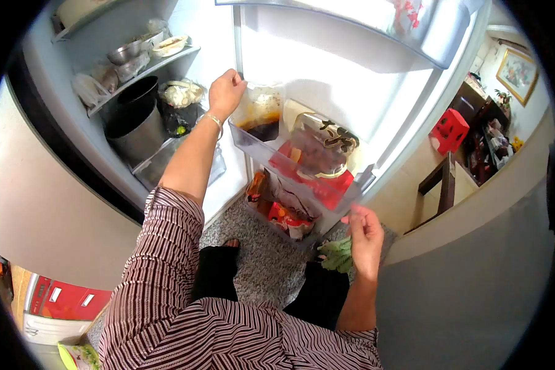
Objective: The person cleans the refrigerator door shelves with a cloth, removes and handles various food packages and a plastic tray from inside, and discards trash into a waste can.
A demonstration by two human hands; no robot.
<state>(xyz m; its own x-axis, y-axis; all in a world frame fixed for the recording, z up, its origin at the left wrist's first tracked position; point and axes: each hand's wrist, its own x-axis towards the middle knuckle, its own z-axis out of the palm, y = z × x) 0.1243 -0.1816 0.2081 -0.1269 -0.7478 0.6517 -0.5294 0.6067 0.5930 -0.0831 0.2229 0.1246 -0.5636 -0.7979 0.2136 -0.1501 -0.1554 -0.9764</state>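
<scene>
My left hand (227, 94) is closed at the rim of a clear container (262, 105) with dark brown liquid, which stands in the fridge door's lower shelf (259, 148). Whether the fingers pinch that rim is hard to see. Beside the container, a clear-and-gold package (324, 145) and a red package (336, 190) sit in the same shelf. My right hand (365, 237), near the shelf's right end, has its fingers pressed together, with green leaves (337, 254) hanging below them.
Inside the fridge at left are a dark pot (135, 120), a metal bowl (124, 53) and bagged food. Packets (290, 219) fill the lowest door bin. An upper door shelf (376, 24) juts out above. A grey panel (468, 296) stands at right.
</scene>
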